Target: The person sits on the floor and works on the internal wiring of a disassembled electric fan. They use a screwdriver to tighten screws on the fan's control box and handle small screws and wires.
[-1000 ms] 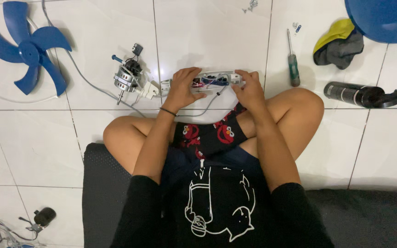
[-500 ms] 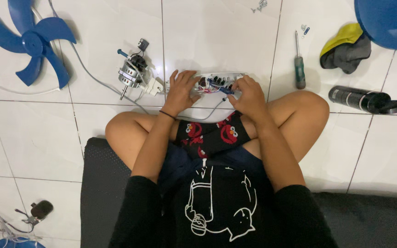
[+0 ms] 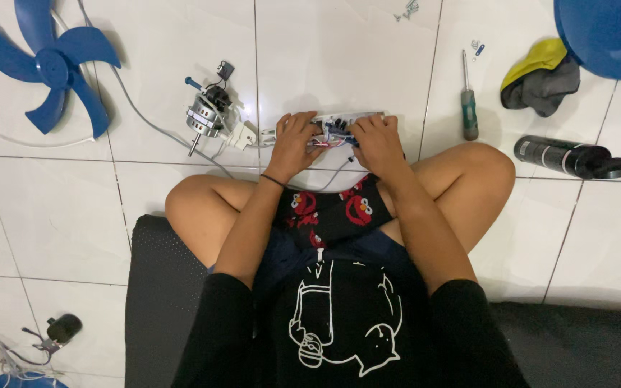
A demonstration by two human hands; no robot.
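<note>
White tile floor (image 3: 339,65), switch housing (image 3: 346,118) in hands

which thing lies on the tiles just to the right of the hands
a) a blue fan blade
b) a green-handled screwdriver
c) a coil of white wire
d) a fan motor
b: the green-handled screwdriver lies on the tile just right of the right hand, while the fan motor and blue fan blade are off to the left.

1. The head camera looked straight down from the seated person's head at the white tiled floor (image 3: 368,57).
2. Lap sat near, blue fan blade (image 3: 55,65) far left.
</note>
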